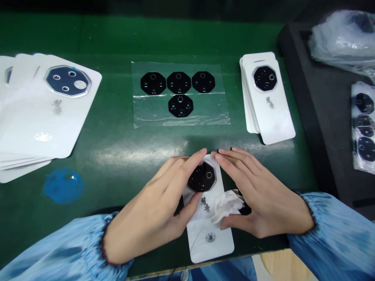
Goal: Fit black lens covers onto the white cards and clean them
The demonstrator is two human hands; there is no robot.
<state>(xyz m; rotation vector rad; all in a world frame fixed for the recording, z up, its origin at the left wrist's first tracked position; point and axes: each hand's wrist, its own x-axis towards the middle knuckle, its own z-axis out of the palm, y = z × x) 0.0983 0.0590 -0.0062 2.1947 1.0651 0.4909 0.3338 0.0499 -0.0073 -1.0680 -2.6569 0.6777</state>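
A white phone back panel (196, 244) lies in front of me at the table's near edge, with a black octagonal camera lens cover (202, 177) in its ring. My left hand (155, 205) grips the panel from the left, its index finger along the upper left of the lens cover and its thumb just below it. On the other side, my right hand (260, 195) has its fingertips at the panel's top right edge. A crumpled white tissue (227, 205) is held between that hand's thumb and palm, resting on the panel.
Behind the panel, a clear plastic sheet (152, 111) carries several black lens covers (181, 106). White panels are stacked at left (26, 117) and right (277, 113). A blue film disc (63, 185) lies left. The black tray (316, 117) at right holds plastic-wrapped parts (365, 125).
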